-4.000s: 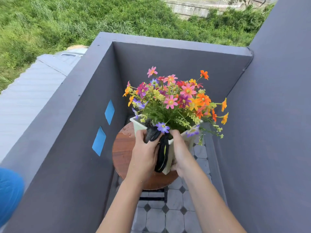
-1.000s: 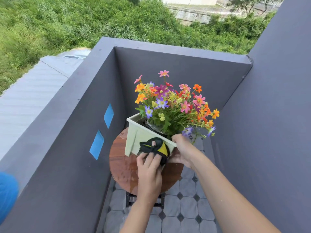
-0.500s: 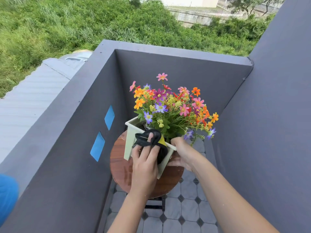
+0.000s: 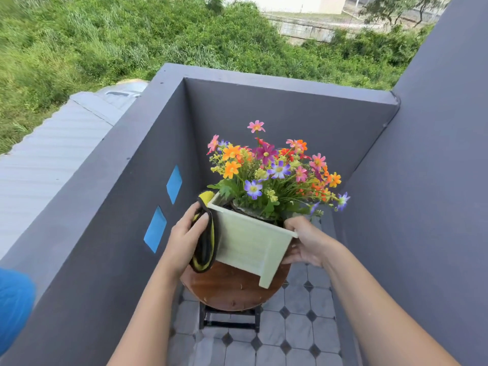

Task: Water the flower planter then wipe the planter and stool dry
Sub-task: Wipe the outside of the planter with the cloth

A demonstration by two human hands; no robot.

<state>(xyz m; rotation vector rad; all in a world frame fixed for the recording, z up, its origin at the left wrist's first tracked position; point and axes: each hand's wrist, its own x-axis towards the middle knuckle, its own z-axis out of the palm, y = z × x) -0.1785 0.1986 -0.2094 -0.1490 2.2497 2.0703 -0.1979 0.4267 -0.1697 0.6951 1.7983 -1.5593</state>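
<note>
pale green plastic, the planter was tilted, its near face turned toward the camera and one square foot pointing down over the stool. whether that foot touched the wood could not be told. the right hand gripped the planter's right corner, thumb over the rim and fingers curled underneath. the left hand held a black and yellow cloth against the planter's left side, fingers wrapped round the fabric, which hung down past the palm to the stool's left edge. a thick bunch of flowers in pink, orange, purple and yellow rose from the planter and leaned far and right, the outermost blooms reaching close to the right wall.

the stool had a round brown wooden seat on a dark frame, with a few droplets near its near rim. it stood in a narrow recess: the left wall was just beside the seat's left edge, the far wall closed the back, and the right wall stood a little apart from the seat, with a strip of floor between them. the floor, grey tiles with small black diamonds, ran open toward the near side, between the two forearms. two blue patches sat on the left wall, near the left hand. a blue object showed at the near left edge. beyond the left wall's top edge lay a grey corrugated roof and green grass.
</note>
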